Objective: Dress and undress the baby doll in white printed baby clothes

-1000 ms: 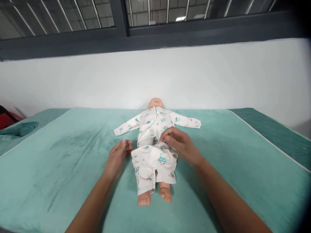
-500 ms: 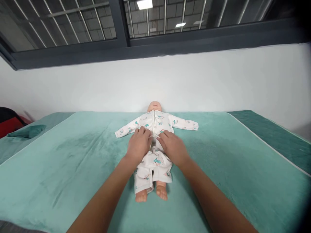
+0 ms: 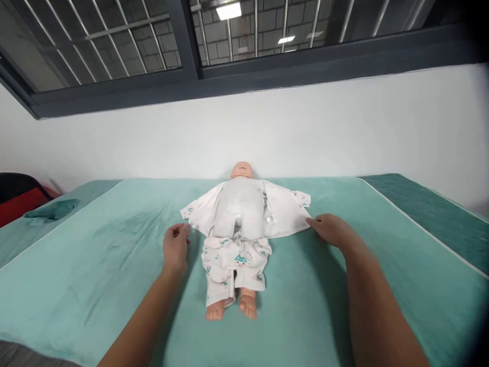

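Observation:
A baby doll [image 3: 239,204] lies on its back, its white cloth torso and upper legs showing. Its white printed baby shirt [image 3: 284,206] is spread open to both sides, with the sleeves partly under the flaps. At the lower corner of the right flap, my right hand [image 3: 330,229] pinches the cloth. My left hand [image 3: 176,248] is closed at the outer edge of the left flap, fingertips against the cloth. Printed baby trousers [image 3: 239,262] sit low on the doll's legs, and both bare feet stick out below the cuffs.
A green padded mat [image 3: 114,285] lies under the doll. White wall [image 3: 305,127] rises right behind the doll's head, below a dark window frame [image 3: 267,74]. A red and black bag [image 3: 23,199] and a green cloth [image 3: 51,209] are at far left.
My hands have moved apart from the doll's middle to either side. The shirt front, closed over the chest before, now lies folded open, uncovering the white torso.

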Available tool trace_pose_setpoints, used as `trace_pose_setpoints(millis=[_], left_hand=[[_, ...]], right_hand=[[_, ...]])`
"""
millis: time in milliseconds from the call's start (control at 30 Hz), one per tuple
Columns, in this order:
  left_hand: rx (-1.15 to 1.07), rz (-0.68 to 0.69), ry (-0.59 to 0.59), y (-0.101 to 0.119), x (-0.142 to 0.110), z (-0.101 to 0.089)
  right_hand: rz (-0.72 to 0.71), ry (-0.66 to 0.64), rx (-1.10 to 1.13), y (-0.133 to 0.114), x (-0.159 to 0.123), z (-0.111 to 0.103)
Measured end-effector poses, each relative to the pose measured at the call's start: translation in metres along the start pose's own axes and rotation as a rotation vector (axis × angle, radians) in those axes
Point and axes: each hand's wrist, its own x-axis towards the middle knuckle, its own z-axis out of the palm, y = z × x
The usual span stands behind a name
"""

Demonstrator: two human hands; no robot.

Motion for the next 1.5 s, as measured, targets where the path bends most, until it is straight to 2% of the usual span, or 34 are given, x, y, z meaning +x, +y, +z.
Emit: trace_pose_setpoints(millis=[100,133,233,300,400,467,533,600,667,800,933,1000,1067,1167,1267,1400,1500], left_hand=[[0.054,0.052,-0.350,0.006,-0.024,-0.002],[0.089,0.068,-0.479,0.011,-0.030,-0.003],[0.217,0.084,-0.748,0.027,-0.038,-0.011],[0.288,0.062,-0.873,0.035,-0.038,-0.019],[0.356,0.060,-1.019,0.045,-0.036,-0.029],[0.383,0.121,-1.083,0.049,-0.036,-0.032],[0.399,0.245,-1.082,0.051,-0.037,-0.032],[0.389,0.383,-0.996,0.050,-0.037,-0.026],[0.322,0.450,-0.889,0.045,-0.036,-0.017],[0.202,0.398,-0.766,0.031,-0.029,0.009],[0.317,0.435,-0.562,0.028,-0.012,0.035],[0.386,0.468,-0.456,0.032,0.001,0.049],[0.389,0.459,-0.408,0.035,0.015,0.064],[0.279,0.351,-0.416,0.032,0.034,0.086],[0.208,0.277,-0.452,0.017,0.044,0.095],[0.135,0.258,-0.620,0.005,0.050,0.085],[0.110,0.168,-0.799,0.009,0.056,0.073]], right_hand=[[-0.300,0.069,0.192,-0.037,-0.019,0.013],[-0.432,0.034,0.301,-0.052,-0.027,0.018],[-0.728,-0.272,0.458,-0.088,-0.046,0.032],[-0.786,-0.385,0.442,-0.095,-0.053,0.037],[-0.749,-0.359,0.400,-0.090,-0.053,0.040],[-0.727,-0.357,0.372,-0.085,-0.052,0.040],[-0.734,-0.372,0.373,-0.083,-0.050,0.039],[-0.748,-0.356,0.410,-0.083,-0.049,0.041],[-0.741,-0.271,0.456,-0.085,-0.046,0.045],[-0.721,0.000,0.459,-0.086,-0.038,0.062],[-0.744,0.342,0.427,-0.092,-0.026,0.077],[-0.698,0.387,0.376,-0.099,-0.016,0.077],[-0.581,0.402,0.302,-0.109,-0.002,0.072],[-0.436,0.406,0.288,-0.122,0.026,0.066],[-0.360,0.323,0.462,-0.128,0.048,0.072],[-0.356,0.213,0.608,-0.121,0.051,0.080],[-0.351,0.068,0.595,-0.110,0.045,0.073]])
